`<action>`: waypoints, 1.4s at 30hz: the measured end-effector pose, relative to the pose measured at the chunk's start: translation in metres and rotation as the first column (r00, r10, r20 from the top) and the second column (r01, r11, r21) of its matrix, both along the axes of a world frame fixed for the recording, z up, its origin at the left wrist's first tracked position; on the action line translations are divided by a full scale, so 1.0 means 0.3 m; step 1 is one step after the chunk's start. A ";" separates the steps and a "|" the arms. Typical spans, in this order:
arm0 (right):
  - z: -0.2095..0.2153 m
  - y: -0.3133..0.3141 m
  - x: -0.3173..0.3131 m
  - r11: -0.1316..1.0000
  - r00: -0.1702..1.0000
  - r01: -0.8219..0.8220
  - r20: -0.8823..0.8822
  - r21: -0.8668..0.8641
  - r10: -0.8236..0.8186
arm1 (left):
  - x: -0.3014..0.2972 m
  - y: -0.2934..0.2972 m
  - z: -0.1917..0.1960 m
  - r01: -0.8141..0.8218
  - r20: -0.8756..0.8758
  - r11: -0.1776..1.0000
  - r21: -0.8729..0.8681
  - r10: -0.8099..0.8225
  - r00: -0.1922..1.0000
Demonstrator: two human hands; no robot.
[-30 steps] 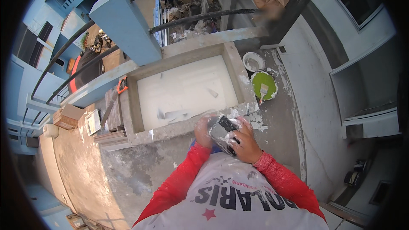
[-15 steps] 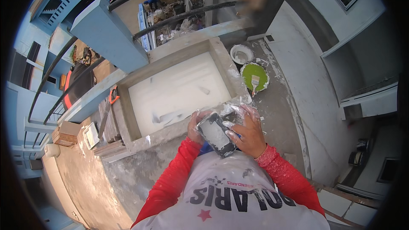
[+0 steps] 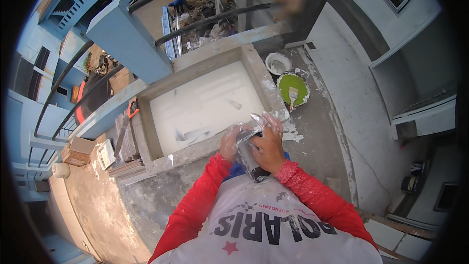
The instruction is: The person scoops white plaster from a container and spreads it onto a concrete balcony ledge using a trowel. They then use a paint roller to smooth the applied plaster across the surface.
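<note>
Far left, beyond the trough wall: a cardboard box (image 3: 80, 145), a stack of grey tiles (image 3: 128, 152) and an orange-handled tool (image 3: 131, 109) propped against the outer edge. Next, the concrete trough (image 3: 163, 159), walls bare, floor covered with white milky liquid, a few pale scraps lying in it. At the near right corner of the trough, both hands raised over the rim: left hand (image 3: 229, 142) wrapped around the lower left side of a crinkled clear plastic bag (image 3: 254, 127), grip pressed shut on it; right hand (image 3: 269, 143) laid over the bag's right face, fingers curled around a dark flat item (image 3: 251, 162) held against the chest, grip likewise closed. Whether the bag is being opened or emptied: cannot tell. Probably a step of unwrapping or working the packet open; next move seemingly calling for a firm pinch on the plastic with one hand and a pull with the other, kept above the trough rim. Right of that, on the concrete floor: a green bowl (image 3: 293, 89) with a brush (image 3: 293, 96) in it, a white bowl (image 3: 278, 62) beside. Against the earlier pictures: bag and hands lifted closer to the chest, view tilted so the trough sits higher and more to the left.
</note>
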State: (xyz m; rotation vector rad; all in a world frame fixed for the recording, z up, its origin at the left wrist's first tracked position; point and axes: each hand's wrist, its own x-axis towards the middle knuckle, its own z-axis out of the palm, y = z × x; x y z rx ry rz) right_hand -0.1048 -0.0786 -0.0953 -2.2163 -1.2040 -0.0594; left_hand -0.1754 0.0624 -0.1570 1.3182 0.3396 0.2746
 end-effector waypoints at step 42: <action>0.089 -0.186 0.059 0.968 0.761 0.247 -0.629 0.052 -0.161 | 0.021 0.061 -0.017 -0.049 0.150 0.688 -0.724 0.226 0.962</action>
